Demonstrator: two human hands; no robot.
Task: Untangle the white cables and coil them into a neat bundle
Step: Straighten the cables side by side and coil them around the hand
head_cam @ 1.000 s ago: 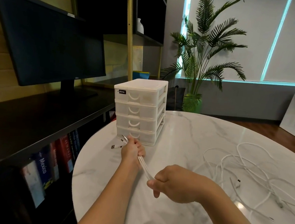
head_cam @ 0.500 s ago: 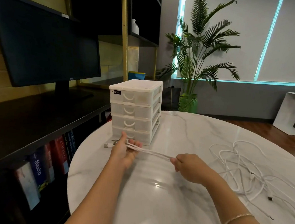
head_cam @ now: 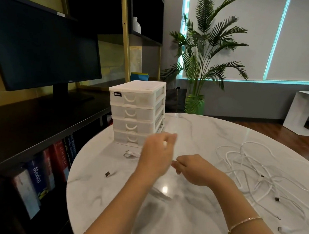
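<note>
My left hand [head_cam: 155, 154] is raised above the marble table [head_cam: 188, 221] in front of the drawer unit, blurred by motion. Its fingers are curled and a bit of white cable shows between them. My right hand [head_cam: 192, 168] is close beside it and pinches the same white cable at its fingertips. Loose cable ends [head_cam: 130, 154] lie on the table left of my left hand, and a dark USB plug [head_cam: 107, 173] lies nearer the table's left edge. A tangle of white cables [head_cam: 247, 166] is spread over the right side of the table.
A white four-drawer plastic unit [head_cam: 135, 111] stands at the table's far left. A dark shelf with a monitor [head_cam: 40, 52] and books [head_cam: 36, 177] runs along the left. A potted palm [head_cam: 199, 74] and a white side table [head_cam: 302, 111] stand beyond.
My hands have come close together; the cable stretch between them is no longer drawn out. My left hand has lifted and turned. A USB plug now lies on the table at the left.
</note>
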